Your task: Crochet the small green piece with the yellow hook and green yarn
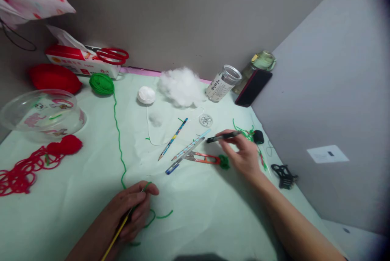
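Note:
Near the front of the table, my left hand [134, 208] is closed on green yarn [120, 147] and a thin yellow stick [114, 238] whose far end is hidden in the fingers. The yarn runs back to a green ball [102, 84]; loose ends lie beside the fingers. Over the right of the table, my right hand [242, 153] pinches a black pen [224, 136] held almost level. Left of it lie a clear pen with a blue cap [183, 158], two patterned pencils [172, 139] and orange-handled thread snips [205, 158] next to a small green yarn piece [224, 162].
At the left are a clear plastic bowl [39, 114], red yarn [63, 147] and a tissue box [82, 64] with red-handled scissors [112, 55] on top. White stuffing [182, 86], a white yarn ball [146, 95], a can [221, 86] and a phone [254, 87] stand towards the back.

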The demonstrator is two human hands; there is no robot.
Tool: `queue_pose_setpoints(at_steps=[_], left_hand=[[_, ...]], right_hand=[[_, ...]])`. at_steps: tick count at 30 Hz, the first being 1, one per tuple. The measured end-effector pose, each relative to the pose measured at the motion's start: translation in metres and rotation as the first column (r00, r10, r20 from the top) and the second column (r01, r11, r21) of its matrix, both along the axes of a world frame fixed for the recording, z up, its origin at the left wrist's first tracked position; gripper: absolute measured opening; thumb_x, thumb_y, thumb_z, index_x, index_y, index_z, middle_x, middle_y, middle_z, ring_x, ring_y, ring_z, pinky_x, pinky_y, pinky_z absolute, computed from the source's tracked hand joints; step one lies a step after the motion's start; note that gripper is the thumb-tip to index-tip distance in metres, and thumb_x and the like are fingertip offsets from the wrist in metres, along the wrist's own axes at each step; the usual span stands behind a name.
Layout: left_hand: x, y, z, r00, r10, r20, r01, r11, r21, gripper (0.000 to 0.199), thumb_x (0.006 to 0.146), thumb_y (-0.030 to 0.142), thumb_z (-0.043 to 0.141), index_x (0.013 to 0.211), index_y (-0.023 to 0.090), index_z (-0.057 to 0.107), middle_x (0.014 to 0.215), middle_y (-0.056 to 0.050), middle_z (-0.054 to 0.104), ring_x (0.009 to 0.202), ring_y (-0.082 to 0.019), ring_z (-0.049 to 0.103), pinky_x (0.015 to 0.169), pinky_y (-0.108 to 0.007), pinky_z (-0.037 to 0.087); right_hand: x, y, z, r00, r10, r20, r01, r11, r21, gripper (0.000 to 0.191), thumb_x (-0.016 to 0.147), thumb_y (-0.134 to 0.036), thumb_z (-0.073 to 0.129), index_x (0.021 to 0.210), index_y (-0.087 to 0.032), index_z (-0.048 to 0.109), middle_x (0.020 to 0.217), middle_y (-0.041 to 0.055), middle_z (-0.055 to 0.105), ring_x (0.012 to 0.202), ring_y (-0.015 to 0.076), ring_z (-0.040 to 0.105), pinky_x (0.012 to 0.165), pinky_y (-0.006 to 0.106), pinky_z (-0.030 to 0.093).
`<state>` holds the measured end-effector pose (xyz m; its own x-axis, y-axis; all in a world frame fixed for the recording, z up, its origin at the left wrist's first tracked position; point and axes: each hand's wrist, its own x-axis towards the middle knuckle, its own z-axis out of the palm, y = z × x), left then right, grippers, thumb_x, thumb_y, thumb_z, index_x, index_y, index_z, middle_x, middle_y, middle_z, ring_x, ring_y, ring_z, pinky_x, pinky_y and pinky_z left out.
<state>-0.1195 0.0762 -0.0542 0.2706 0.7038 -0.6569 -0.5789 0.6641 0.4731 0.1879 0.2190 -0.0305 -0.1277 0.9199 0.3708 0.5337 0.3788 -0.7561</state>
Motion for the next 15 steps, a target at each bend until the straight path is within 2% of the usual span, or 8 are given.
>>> queue_pose_setpoints(at_steps=[3,6,8,10,13,14,15], left_hand=[[-0.001,0.0,-0.003,1.0,-0.005,0.002,0.005,1.0,-0.014,0.023,0.081,0.033,0.086,0.092,0.013,0.08,0.057,0.006,0.049,0.042,-0.003,0.025,0.04,-0.017,0.031],[-0.003,0.0,-0.007,1.0,-0.015,0.018,0.015,0.999,-0.032,0.026,0.078,0.034,0.089,0.091,0.014,0.079,0.058,0.006,0.049,0.041,-0.002,0.026,0.039,-0.016,0.03],[-0.004,0.0,-0.01,0.999,-0.026,0.035,0.027,0.999,-0.038,0.027,0.077,0.036,0.091,0.09,0.015,0.079,0.057,0.006,0.049,0.04,-0.002,0.026,0.038,-0.016,0.03],[-0.004,0.001,-0.012,0.997,-0.035,0.063,0.037,0.999,-0.029,0.031,0.074,0.039,0.093,0.09,0.015,0.08,0.056,0.007,0.048,0.039,-0.002,0.026,0.037,-0.016,0.029],[-0.004,0.002,-0.014,0.995,-0.038,0.097,0.04,0.999,-0.018,0.036,0.072,0.042,0.097,0.09,0.015,0.082,0.055,0.007,0.05,0.038,-0.001,0.027,0.037,-0.016,0.031],[-0.004,0.002,-0.013,0.995,-0.036,0.098,0.038,0.999,-0.022,0.036,0.071,0.042,0.097,0.09,0.015,0.082,0.055,0.007,0.05,0.038,-0.001,0.028,0.037,-0.016,0.032],[-0.004,0.002,-0.012,0.995,-0.027,0.093,0.03,0.999,-0.028,0.035,0.07,0.041,0.098,0.089,0.015,0.082,0.055,0.007,0.05,0.038,-0.001,0.028,0.037,-0.016,0.032]], right_hand=[[0.001,0.006,-0.008,1.0,0.016,-0.004,-0.016,0.997,-0.069,0.014,0.094,-0.037,0.072,0.099,-0.024,0.074,0.098,0.0053,0.081,0.083,0.0226,0.079,0.081,0.041,0.07],[0.003,0.013,-0.004,1.0,0.007,-0.018,-0.009,0.996,-0.092,0.017,0.093,-0.037,0.073,0.102,-0.023,0.075,0.098,0.0051,0.081,0.086,0.0221,0.079,0.088,0.042,0.069],[0.004,0.013,0.002,0.999,0.008,-0.045,-0.014,0.992,-0.128,0.022,0.092,-0.037,0.074,0.11,-0.023,0.075,0.096,0.0046,0.08,0.085,0.0214,0.078,0.085,0.041,0.068],[0.005,0.01,0.006,0.992,0.017,-0.121,-0.039,0.982,-0.184,0.039,0.09,-0.034,0.076,0.128,-0.024,0.071,0.087,0.0017,0.077,0.079,0.0199,0.075,0.08,0.039,0.066],[0.008,0.004,0.011,0.968,-0.012,-0.252,-0.06,0.959,-0.277,0.076,0.086,-0.029,0.079,0.156,-0.027,0.049,0.076,-0.0045,0.069,0.067,0.0175,0.068,0.067,0.034,0.062],[0.01,0.002,0.012,0.961,-0.026,-0.275,-0.062,0.95,-0.307,0.079,0.085,-0.028,0.08,0.157,-0.028,0.048,0.074,-0.0052,0.068,0.065,0.0172,0.066,0.063,0.033,0.06],[0.013,0.001,0.014,0.955,-0.035,-0.294,-0.068,0.941,-0.333,0.072,0.085,-0.029,0.08,0.152,-0.028,0.054,0.074,-0.0046,0.068,0.064,0.0172,0.066,0.061,0.033,0.059]])
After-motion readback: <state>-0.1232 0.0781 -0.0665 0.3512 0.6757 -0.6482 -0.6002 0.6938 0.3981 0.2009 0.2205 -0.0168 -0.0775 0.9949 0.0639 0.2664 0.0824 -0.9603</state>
